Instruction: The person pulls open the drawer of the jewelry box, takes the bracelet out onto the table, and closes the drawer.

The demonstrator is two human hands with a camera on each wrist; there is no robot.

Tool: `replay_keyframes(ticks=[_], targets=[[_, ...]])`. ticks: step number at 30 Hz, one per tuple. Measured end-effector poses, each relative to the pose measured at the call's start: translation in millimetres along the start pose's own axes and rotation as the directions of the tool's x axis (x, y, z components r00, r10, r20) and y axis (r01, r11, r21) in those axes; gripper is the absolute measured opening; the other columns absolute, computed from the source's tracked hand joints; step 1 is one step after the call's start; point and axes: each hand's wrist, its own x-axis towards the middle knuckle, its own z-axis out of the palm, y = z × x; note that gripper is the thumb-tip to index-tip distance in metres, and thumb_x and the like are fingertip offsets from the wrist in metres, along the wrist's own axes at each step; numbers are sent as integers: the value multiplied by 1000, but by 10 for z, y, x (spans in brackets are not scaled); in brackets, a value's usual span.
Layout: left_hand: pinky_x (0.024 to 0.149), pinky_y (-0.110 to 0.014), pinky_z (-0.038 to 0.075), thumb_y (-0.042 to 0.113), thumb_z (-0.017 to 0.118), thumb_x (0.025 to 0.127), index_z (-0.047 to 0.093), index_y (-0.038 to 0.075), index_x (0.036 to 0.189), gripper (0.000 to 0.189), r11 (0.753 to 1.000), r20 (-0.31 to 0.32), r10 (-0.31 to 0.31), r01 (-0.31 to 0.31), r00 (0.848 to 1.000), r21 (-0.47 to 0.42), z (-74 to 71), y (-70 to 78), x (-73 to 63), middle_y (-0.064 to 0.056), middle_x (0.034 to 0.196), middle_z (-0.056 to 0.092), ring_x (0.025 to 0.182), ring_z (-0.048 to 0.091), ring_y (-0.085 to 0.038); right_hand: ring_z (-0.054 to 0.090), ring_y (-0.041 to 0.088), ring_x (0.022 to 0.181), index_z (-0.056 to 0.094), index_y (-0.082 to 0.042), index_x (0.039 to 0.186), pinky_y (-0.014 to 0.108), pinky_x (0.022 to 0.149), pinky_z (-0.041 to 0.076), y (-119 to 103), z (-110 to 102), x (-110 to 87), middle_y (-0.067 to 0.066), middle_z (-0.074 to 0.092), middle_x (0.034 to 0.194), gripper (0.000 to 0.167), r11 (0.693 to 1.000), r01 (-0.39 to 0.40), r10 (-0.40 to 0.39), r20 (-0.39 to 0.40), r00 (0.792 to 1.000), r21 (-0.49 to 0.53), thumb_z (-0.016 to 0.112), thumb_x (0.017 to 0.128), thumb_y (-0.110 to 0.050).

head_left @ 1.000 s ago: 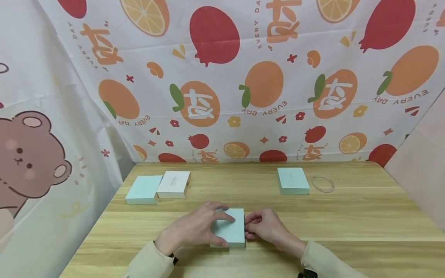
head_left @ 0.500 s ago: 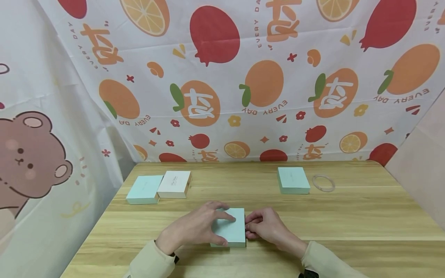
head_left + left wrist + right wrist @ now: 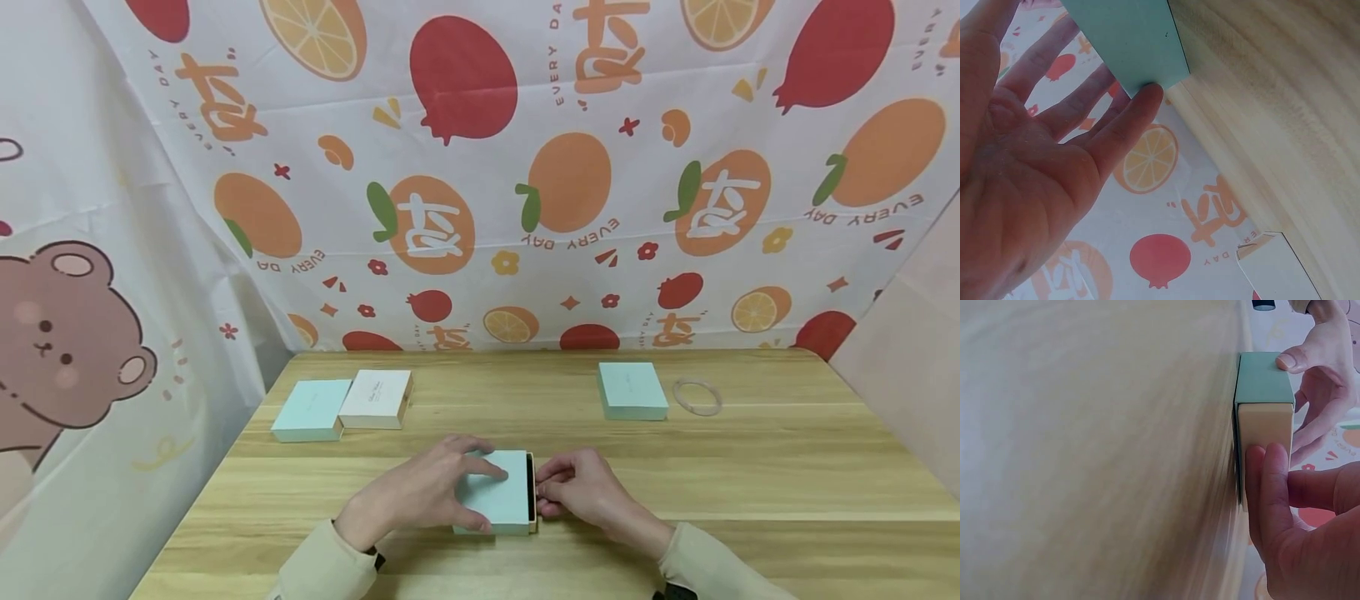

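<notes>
A light-teal sliding box (image 3: 504, 498) lies flat on the table in front of me. My left hand (image 3: 427, 487) grips its sleeve, thumb at the near side and fingers over the top and far side. From the right end a thin strip of the cream-edged inner drawer (image 3: 532, 500) sticks out, dark inside. My right hand (image 3: 588, 490) pinches the drawer's end with thumb and fingers. In the right wrist view the fingertips lie on the drawer's cream face (image 3: 1265, 424). What the drawer contains is hidden.
Toward the back left stand another teal box (image 3: 311, 407) and a white box (image 3: 375, 397), side by side. A third teal box (image 3: 632, 390) sits at the back right beside a clear ring (image 3: 697, 397). A fruit-print curtain (image 3: 570, 275) hangs behind the wooden table (image 3: 750, 475).
My right hand has moved slightly right, drawing the inner drawer a little way out of the sleeve. The left hand stays in place on the box.
</notes>
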Motion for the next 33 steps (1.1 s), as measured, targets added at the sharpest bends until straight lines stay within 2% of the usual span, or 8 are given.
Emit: replay_keyframes(ticks=[17,33], targets=[[111,-52,47,45,88,77,73,26,127,56,1000,-12,13,-13,1000,-3,20,-2,2,-9,148,58,139,51,-30,71,11,72,69,9,104,28,69,62,14,-24,-12,11,73,86,12,1000,-3,3,-15,1000,-5,65,94,3],[110,-51,48,45,88,76,73,27,127,56,1000,-16,15,-15,1000,8,25,-9,5,-8,147,58,138,52,-29,71,13,72,68,10,106,29,70,62,39,-67,-25,12,73,85,14,1000,-17,17,-23,1000,6,66,92,6]])
